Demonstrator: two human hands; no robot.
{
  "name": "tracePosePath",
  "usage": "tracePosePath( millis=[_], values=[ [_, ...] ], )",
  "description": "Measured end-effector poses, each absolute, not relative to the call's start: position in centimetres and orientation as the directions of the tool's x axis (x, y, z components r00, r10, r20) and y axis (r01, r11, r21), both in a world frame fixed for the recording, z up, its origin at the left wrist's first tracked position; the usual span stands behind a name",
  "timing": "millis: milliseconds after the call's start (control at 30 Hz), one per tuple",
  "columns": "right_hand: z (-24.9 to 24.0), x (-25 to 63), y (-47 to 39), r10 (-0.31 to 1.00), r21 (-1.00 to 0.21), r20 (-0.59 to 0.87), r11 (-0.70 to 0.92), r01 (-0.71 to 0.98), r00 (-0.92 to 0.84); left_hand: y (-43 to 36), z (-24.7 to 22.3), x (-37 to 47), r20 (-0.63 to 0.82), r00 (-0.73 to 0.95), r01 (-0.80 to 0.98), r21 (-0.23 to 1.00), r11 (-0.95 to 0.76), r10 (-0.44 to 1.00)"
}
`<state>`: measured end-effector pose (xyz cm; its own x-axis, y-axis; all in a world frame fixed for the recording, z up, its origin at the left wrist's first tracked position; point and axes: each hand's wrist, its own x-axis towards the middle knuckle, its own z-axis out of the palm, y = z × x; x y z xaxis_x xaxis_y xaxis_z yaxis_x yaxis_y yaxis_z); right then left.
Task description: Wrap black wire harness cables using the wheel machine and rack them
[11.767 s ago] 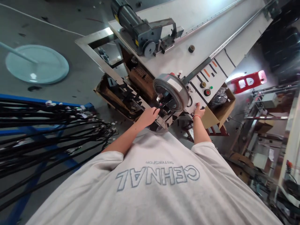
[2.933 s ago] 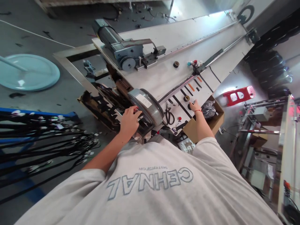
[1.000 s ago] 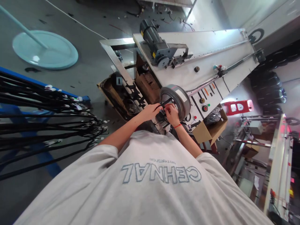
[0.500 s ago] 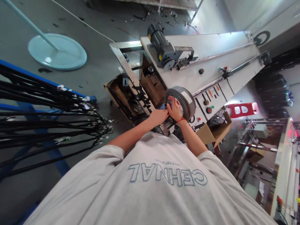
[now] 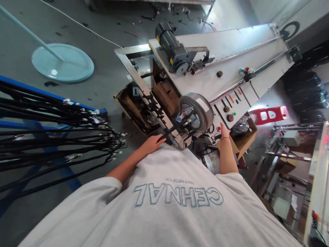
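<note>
My left hand (image 5: 153,142) is low at the near left corner of the machine frame, its fingers curled around a dark thin piece that I cannot make out. My right hand (image 5: 225,131), fingers stretched out, rests at the near edge of the control panel (image 5: 232,106), right beside a small red button (image 5: 218,128). Neither hand touches the large grey tape roll (image 5: 207,111), which stands tilted on its holder between them. Black strips (image 5: 157,109) stick to the metal frame bar left of the roll.
A motor (image 5: 167,39) sits on the long white machine table (image 5: 205,79). Below are cardboard boxes (image 5: 243,145). Black cables (image 5: 64,137) hang on a blue rack at left, near a round pale base (image 5: 63,63). A red stool (image 5: 271,115) stands at right.
Both hands have left the tape roll. My left hand has moved left and down to the frame corner; my right hand has moved right to the control panel's edge.
</note>
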<state>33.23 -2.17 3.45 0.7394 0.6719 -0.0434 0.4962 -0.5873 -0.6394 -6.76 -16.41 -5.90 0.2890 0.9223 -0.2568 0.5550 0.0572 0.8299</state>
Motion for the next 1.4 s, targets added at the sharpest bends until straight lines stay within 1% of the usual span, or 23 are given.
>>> tracePosePath(
  millis=[33,67,133,233,433,700,800,967,1167,1267,1400],
  values=[
    [2.0,33.9,-2.4,0.607,-0.62,-0.12,-0.663,0.419,0.785,-16.5,-5.4,-6.9,-0.245,0.276,0.539,0.84,0.061,0.929],
    [0.7,34.2,-2.9,0.567,-0.608,-0.144,-0.698,0.379,0.811,-16.4,-4.9,-7.0,-0.241,0.268,0.528,0.847,0.067,0.933],
    [-1.2,34.2,-3.8,0.539,-0.597,-0.103,-0.706,0.381,0.836,-16.3,-4.0,-7.2,-0.248,0.264,0.51,0.856,0.083,0.932],
    [-2.3,34.0,-4.5,0.507,-0.58,-0.046,-0.715,0.39,0.861,-16.1,-3.3,-7.4,-0.245,0.252,0.475,0.874,0.101,0.936],
    [-2.2,34.5,-4.2,0.5,-0.567,-0.051,-0.727,0.387,0.865,-16.1,-2.7,-7.4,-0.222,0.205,0.417,0.901,0.12,0.953],
    [-2.7,34.5,-4.3,0.488,-0.55,-0.068,-0.746,0.375,0.87,-14.3,-1.5,-6.3,-0.195,0.092,0.491,0.862,0.126,0.976],
    [-2.9,34.6,-4.3,0.501,-0.559,-0.059,-0.733,0.387,0.864,-13.4,-1.2,-5.3,-0.184,0.101,0.491,0.864,0.112,0.978],
    [-2.5,34.2,-4.4,0.514,-0.581,-0.048,-0.712,0.395,0.856,-12.1,-1.2,-3.3,-0.221,0.13,0.504,0.854,0.127,0.967],
    [-2.2,33.8,-4.5,0.502,-0.606,-0.078,-0.71,0.359,0.861,-10.6,-1.5,-1.5,-0.172,0.13,0.523,0.848,0.079,0.977],
    [-2.2,33.8,-4.5,0.498,-0.594,-0.087,-0.721,0.356,0.863,-9.8,-1.0,-0.8,-0.169,0.114,0.558,0.826,0.078,0.979],
    [-2.3,33.7,-4.5,0.486,-0.568,-0.091,-0.742,0.356,0.869,-8.7,-0.5,-0.1,-0.188,0.103,0.642,0.763,0.079,0.977]
  ],
)
